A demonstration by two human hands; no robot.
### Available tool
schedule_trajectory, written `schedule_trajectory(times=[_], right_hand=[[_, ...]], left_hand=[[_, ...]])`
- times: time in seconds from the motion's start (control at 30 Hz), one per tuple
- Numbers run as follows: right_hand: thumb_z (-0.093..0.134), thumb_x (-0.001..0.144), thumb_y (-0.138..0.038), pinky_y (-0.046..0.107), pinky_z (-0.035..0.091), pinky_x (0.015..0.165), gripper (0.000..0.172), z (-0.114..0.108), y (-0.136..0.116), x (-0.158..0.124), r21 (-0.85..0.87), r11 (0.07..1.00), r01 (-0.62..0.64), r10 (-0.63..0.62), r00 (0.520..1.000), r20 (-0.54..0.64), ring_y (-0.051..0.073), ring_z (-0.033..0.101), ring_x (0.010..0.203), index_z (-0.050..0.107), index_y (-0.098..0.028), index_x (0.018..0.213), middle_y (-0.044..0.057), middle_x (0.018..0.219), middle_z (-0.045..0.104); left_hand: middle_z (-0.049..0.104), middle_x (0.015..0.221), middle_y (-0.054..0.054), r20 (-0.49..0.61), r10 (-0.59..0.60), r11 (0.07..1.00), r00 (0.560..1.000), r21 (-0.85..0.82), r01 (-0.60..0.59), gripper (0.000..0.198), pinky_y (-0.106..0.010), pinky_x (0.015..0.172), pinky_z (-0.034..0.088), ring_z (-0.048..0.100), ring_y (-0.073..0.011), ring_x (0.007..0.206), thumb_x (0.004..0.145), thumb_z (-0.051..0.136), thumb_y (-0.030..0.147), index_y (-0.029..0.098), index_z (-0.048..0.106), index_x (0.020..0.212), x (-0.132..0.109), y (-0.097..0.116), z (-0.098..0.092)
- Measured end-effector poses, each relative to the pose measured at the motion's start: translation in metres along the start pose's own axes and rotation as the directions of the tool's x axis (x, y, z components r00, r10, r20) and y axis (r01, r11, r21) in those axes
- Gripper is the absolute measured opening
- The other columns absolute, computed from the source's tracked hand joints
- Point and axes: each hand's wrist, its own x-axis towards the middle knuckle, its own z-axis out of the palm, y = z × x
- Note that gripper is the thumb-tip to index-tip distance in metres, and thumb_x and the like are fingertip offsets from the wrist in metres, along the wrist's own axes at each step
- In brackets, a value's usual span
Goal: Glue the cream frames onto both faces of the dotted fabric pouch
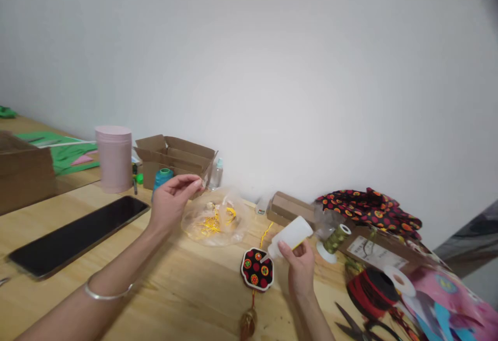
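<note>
My right hand (301, 268) holds a white translucent bottle (292, 235), tilted so that its thin nozzle points down at a patterned black pendant (257, 270). The pendant has a pale edge, a yellow cord (266, 233) above it and a tassel (248, 323) below. My left hand (175, 196) is raised near a teal thread spool (163, 176), its thumb and forefinger pinched together. Anything between those fingertips is too small to make out. Beside it, a clear plastic bag (218, 219) holds yellow cords.
A black phone (80, 235) lies at left, near a pink canister (114, 159) and an open cardboard box (175, 157). At right are scissors (360, 328), a red cord spool (371, 292), a green spool (337, 237) and patterned cloth (373, 211).
</note>
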Motion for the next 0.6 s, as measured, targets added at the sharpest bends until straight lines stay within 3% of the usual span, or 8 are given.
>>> schedule_trajectory(times=[0.07, 0.1, 0.13, 0.17, 0.23, 0.33, 0.47, 0.6], right_hand=[[0.078, 0.049, -0.024, 0.03, 0.046, 0.062, 0.033, 0.003, -0.004, -0.003, -0.078, 0.997, 0.01, -0.006, 0.999, 0.043, 0.017, 0.059, 0.064, 0.059, -0.014, 0.074, 0.003, 0.069, 0.066], [0.078, 0.048, -0.024, 0.029, 0.046, 0.062, 0.033, 0.003, -0.005, -0.004, -0.113, 0.994, 0.015, -0.008, 0.998, 0.062, 0.017, 0.059, 0.064, 0.06, -0.014, 0.074, 0.003, 0.069, 0.066], [0.078, 0.048, -0.024, 0.029, 0.046, 0.061, 0.033, 0.004, -0.006, -0.005, -0.145, 0.989, 0.022, -0.01, 0.997, 0.08, 0.017, 0.058, 0.064, 0.06, -0.014, 0.074, 0.003, 0.068, 0.066], [0.078, 0.048, -0.024, 0.029, 0.046, 0.061, 0.033, 0.005, -0.007, -0.005, -0.173, 0.984, 0.03, -0.014, 0.995, 0.096, 0.017, 0.058, 0.064, 0.061, -0.014, 0.074, 0.002, 0.068, 0.066], [0.077, 0.047, -0.024, 0.028, 0.045, 0.06, 0.033, 0.005, -0.009, -0.006, -0.221, 0.974, 0.049, -0.022, 0.992, 0.122, 0.017, 0.057, 0.064, 0.061, -0.014, 0.074, 0.002, 0.067, 0.065], [0.077, 0.048, -0.024, 0.028, 0.045, 0.059, 0.032, 0.006, -0.01, -0.007, -0.266, 0.961, 0.071, -0.031, 0.988, 0.152, 0.017, 0.056, 0.064, 0.061, -0.014, 0.074, 0.002, 0.066, 0.064], [0.075, 0.05, -0.024, 0.028, 0.045, 0.059, 0.03, 0.006, -0.009, -0.009, -0.338, 0.936, 0.095, -0.038, 0.984, 0.172, 0.017, 0.056, 0.064, 0.062, -0.013, 0.075, 0.002, 0.067, 0.064], [0.075, 0.049, -0.025, 0.028, 0.046, 0.059, 0.033, 0.005, -0.004, -0.004, -0.255, 0.967, 0.016, -0.018, 1.0, -0.008, 0.017, 0.057, 0.063, 0.059, -0.013, 0.074, 0.003, 0.066, 0.064]], left_hand=[[0.067, 0.073, -0.001, 0.097, -0.006, 1.0, 0.995, -0.017, 0.008, 0.028, -0.027, 0.068, 0.05, 0.063, -0.0149, 0.069, 0.063, 0.065, 0.038, 0.018, 0.061, 0.081, -0.019, 0.01, 0.01], [0.068, 0.074, -0.001, 0.256, -0.011, 0.999, 0.967, -0.037, 0.021, 0.024, -0.027, 0.069, 0.05, 0.063, -0.0152, 0.07, 0.063, 0.065, 0.036, 0.017, 0.063, 0.078, -0.029, 0.013, 0.016], [0.068, 0.076, -0.001, 0.424, -0.006, 0.999, 0.906, -0.046, 0.028, 0.019, -0.027, 0.07, 0.05, 0.062, -0.0152, 0.072, 0.065, 0.064, 0.034, 0.017, 0.064, 0.074, -0.039, 0.015, 0.024], [0.068, 0.074, -0.002, 0.521, -0.01, 0.999, 0.853, -0.038, 0.034, 0.015, -0.026, 0.068, 0.05, 0.062, -0.0154, 0.072, 0.064, 0.065, 0.031, 0.017, 0.065, 0.068, -0.048, 0.014, 0.032], [0.067, 0.066, 0.0, 0.641, -0.023, 0.998, 0.767, -0.026, 0.052, 0.011, -0.024, 0.061, 0.049, 0.06, -0.0135, 0.063, 0.064, 0.065, 0.028, 0.017, 0.066, 0.065, -0.062, 0.008, 0.048], [0.065, 0.062, 0.001, 0.707, -0.052, 0.997, 0.705, -0.004, 0.078, 0.011, -0.023, 0.058, 0.048, 0.059, -0.0121, 0.059, 0.067, 0.061, 0.027, 0.017, 0.066, 0.067, -0.07, -0.01, 0.065], [0.067, 0.073, -0.002, 0.703, -0.087, 0.996, 0.706, 0.036, 0.088, 0.012, -0.024, 0.067, 0.048, 0.06, -0.0133, 0.069, 0.069, 0.059, 0.025, 0.015, 0.065, 0.071, -0.07, -0.034, 0.068], [0.068, 0.077, -0.002, 0.726, -0.113, 0.994, 0.678, 0.083, 0.076, 0.013, -0.025, 0.071, 0.047, 0.06, -0.0146, 0.075, 0.069, 0.059, 0.026, 0.016, 0.067, 0.073, -0.072, -0.046, 0.062]])
